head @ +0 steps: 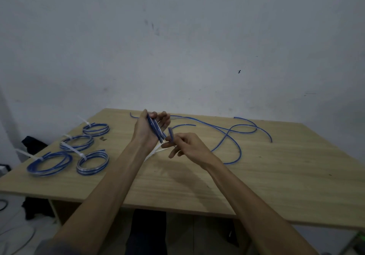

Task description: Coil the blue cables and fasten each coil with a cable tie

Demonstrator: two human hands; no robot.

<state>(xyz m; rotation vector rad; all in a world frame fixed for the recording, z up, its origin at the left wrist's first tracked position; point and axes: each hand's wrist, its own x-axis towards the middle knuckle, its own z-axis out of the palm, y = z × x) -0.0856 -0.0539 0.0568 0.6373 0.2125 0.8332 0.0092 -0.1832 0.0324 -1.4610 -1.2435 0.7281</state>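
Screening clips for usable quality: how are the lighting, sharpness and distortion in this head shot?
Head view: dim and bluish; both hands and the coil slightly motion-blurred; soft arm shadows on the table; wide-angle bending at the edges; four tied coils stay readable; no glare.

Blue cables (pixel 227 134) showing clear-edged sheen, white cable ties (pixel 73 149) standing out, light wood-grain table (pixel 177 185) glowing tan, pale grey wall (pixel 177 37) looking scuffed

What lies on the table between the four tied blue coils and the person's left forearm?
Nothing: in the head view, bare wooden tabletop separates the nearest tied blue cable coil from the left forearm.
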